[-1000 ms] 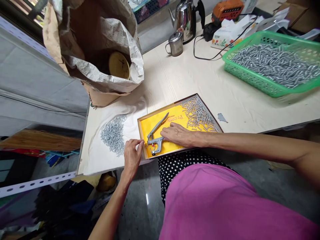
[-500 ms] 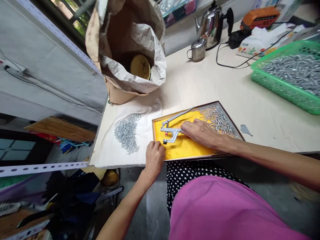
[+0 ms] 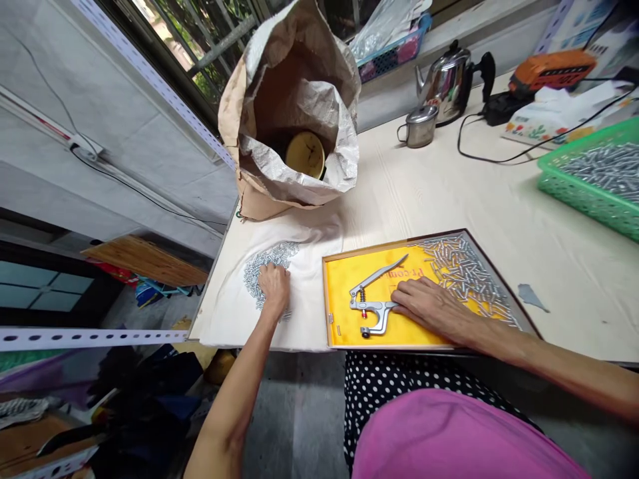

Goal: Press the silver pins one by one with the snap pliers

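My right hand is closed around the lower handle of grey snap pliers, which lie in a shallow tray lined with yellow. Their upper handle stands spread away from the lower one. At the tray's right end are many small metal pins, and a few small pieces lie near its left edge. My left hand has its fingers curled down into a pile of small metal pieces on a white cloth. Whatever its fingertips pinch is hidden.
Behind the pile stands an open paper sack with a round yellowish item inside. A green basket of metal pieces is at the right. Farther back are a metal cup, a kettle and a black cable.
My left hand has moved left from the tray's front left corner to the pile on the cloth. My right hand stays on the pliers. The camera view has shifted.
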The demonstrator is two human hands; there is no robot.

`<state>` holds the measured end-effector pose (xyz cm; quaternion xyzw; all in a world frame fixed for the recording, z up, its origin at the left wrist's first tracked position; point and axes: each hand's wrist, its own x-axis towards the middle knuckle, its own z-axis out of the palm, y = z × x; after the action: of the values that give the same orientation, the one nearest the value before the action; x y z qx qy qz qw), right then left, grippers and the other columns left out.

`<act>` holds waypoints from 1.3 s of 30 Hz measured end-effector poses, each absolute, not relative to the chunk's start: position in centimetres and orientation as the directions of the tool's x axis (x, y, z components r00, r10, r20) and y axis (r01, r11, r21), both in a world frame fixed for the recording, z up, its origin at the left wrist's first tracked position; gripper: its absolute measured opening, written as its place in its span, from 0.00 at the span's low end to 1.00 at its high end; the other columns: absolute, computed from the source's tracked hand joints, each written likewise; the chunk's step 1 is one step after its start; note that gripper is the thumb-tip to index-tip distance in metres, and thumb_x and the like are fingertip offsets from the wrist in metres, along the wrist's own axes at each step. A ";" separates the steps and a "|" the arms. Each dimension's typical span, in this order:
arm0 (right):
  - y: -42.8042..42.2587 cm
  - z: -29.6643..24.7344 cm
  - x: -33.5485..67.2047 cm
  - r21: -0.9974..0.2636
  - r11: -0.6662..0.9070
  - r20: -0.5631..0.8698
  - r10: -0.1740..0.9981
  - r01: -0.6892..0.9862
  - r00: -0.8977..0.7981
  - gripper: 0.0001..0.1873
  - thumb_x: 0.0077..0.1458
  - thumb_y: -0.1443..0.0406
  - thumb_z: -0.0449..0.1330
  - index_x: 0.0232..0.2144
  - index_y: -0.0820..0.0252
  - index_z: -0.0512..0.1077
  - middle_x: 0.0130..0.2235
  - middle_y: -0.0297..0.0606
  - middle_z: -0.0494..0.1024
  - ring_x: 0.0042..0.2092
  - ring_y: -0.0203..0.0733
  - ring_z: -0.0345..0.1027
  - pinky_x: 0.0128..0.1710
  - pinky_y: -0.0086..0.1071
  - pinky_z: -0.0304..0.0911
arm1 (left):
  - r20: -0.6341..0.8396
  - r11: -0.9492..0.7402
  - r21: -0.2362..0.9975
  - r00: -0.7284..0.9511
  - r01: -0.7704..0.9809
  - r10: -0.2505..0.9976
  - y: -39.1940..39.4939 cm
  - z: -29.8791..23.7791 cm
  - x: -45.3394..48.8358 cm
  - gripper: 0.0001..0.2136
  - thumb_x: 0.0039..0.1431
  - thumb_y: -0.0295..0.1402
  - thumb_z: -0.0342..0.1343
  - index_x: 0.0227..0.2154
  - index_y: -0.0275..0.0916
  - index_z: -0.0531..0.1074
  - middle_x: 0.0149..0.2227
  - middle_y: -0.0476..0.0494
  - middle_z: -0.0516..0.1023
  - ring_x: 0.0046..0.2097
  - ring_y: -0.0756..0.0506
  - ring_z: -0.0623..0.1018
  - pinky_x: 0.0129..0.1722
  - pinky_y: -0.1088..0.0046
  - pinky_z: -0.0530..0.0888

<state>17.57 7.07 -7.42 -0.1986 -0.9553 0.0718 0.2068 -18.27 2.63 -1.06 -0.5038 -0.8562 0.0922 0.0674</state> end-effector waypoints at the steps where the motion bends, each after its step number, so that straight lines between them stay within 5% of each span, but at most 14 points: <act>1: 7.1 -7.4 17.6 -0.222 0.910 0.362 0.411 0.351 -0.836 0.13 0.70 0.61 0.48 0.34 0.58 0.67 0.33 0.35 0.72 0.35 0.41 0.63 0.39 0.35 0.49 | 0.002 0.470 -0.242 -0.484 0.849 0.875 3.0 -1.1 -18.4 0.15 0.64 0.31 0.48 0.42 0.33 0.80 0.46 0.31 0.77 0.53 0.32 0.69 0.45 0.60 0.68; 19: 7.5 -7.5 17.3 -0.257 0.887 0.318 0.452 0.383 -0.833 0.10 0.67 0.61 0.53 0.34 0.58 0.69 0.35 0.38 0.73 0.37 0.42 0.63 0.39 0.35 0.49 | -0.115 0.369 -0.295 -0.416 0.881 0.902 3.8 0.2 -19.4 0.11 0.58 0.27 0.51 0.34 0.34 0.79 0.43 0.32 0.80 0.51 0.36 0.73 0.43 0.66 0.70; 21: 7.5 -7.3 17.3 -0.257 0.882 0.289 0.460 0.395 -0.839 0.10 0.67 0.61 0.54 0.35 0.58 0.69 0.36 0.38 0.74 0.37 0.42 0.62 0.39 0.35 0.49 | -0.041 0.379 -0.196 -0.394 0.904 0.918 3.7 0.7 -19.0 0.09 0.55 0.27 0.52 0.32 0.34 0.78 0.40 0.34 0.80 0.48 0.37 0.74 0.44 0.66 0.70; 24: 7.4 -7.0 17.3 -0.253 0.878 0.254 0.466 0.407 -0.847 0.09 0.67 0.61 0.54 0.36 0.58 0.69 0.37 0.38 0.74 0.38 0.43 0.62 0.41 0.36 0.49 | -0.006 0.427 0.201 -0.435 0.881 0.900 3.0 1.5 -16.7 0.07 0.53 0.31 0.54 0.28 0.36 0.76 0.33 0.40 0.80 0.37 0.42 0.76 0.40 0.67 0.70; 28: 7.6 -7.3 17.1 -0.246 0.872 0.222 0.476 0.424 -0.851 0.09 0.67 0.60 0.55 0.37 0.58 0.70 0.38 0.39 0.74 0.39 0.43 0.62 0.41 0.37 0.48 | -0.282 0.432 0.708 -0.337 0.558 0.898 0.7 2.0 -10.9 0.11 0.48 0.37 0.59 0.32 0.35 0.77 0.30 0.45 0.79 0.30 0.47 0.75 0.30 0.72 0.70; 31: 7.6 -7.5 17.0 -0.237 0.867 0.205 0.485 0.438 -0.850 0.09 0.67 0.60 0.55 0.38 0.59 0.70 0.38 0.40 0.74 0.40 0.44 0.62 0.41 0.37 0.48 | -0.444 0.505 0.785 -0.242 0.358 0.863 -1.3 1.5 -6.8 0.16 0.43 0.40 0.63 0.33 0.34 0.78 0.30 0.45 0.79 0.27 0.50 0.73 0.27 0.75 0.69; 39: 7.5 -7.6 16.9 -0.234 0.865 0.209 0.491 0.444 -0.846 0.10 0.68 0.60 0.54 0.40 0.59 0.71 0.39 0.40 0.74 0.39 0.43 0.62 0.40 0.37 0.47 | -0.593 0.652 0.739 -0.294 0.172 0.750 -3.0 -0.3 -4.0 0.20 0.37 0.46 0.70 0.26 0.35 0.74 0.18 0.53 0.70 0.19 0.53 0.68 0.19 0.78 0.61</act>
<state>16.90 7.47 -7.57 -0.2446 -0.9565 0.0888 0.1320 -3.97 -3.00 -0.26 -0.3062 -0.7527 -0.2835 -0.5092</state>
